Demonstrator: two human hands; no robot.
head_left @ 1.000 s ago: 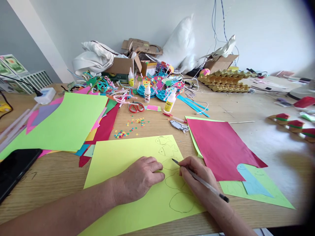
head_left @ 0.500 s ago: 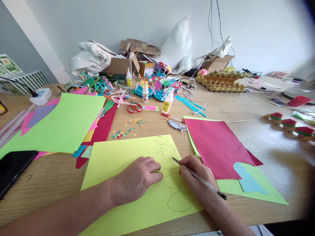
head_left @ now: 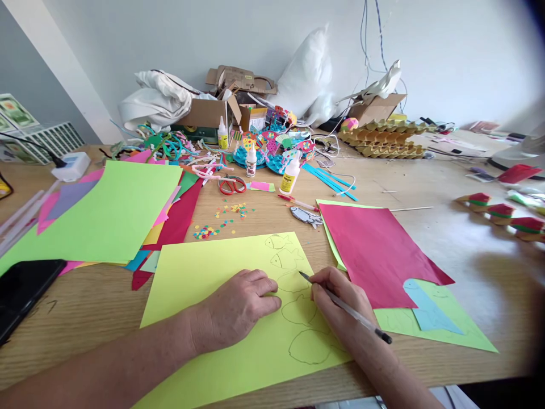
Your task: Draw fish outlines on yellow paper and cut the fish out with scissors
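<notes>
A yellow sheet of paper point(head_left: 204, 284) lies at a slant in front of me, with a column of pencil-thin fish outlines near its right edge. My left hand point(head_left: 244, 304) rests on the sheet, holding nothing, its fingers loosely bent and the thumb a little apart from them. In my right hand point(head_left: 340, 295) is a clear ballpoint pen point(head_left: 351, 315) with a dark cap end, gripped near the tip. The pen tip is at the third fish outline from the top; whether it touches the paper I cannot tell. The two upper fish have eyes and a head line.
Red paper point(head_left: 378, 250) over green sheets lies at right, beside a grey fish cutout point(head_left: 305, 216). Coloured papers point(head_left: 114, 216) and a black phone point(head_left: 25, 289) are at left. Behind are red-handled scissors point(head_left: 232, 184), a glue bottle point(head_left: 290, 175), confetti point(head_left: 208, 232) and egg trays point(head_left: 378, 139).
Hardly anything differs. My right hand and the pen stay at the third fish outline, the tip shifted very slightly; my left hand keeps its place on the sheet.
</notes>
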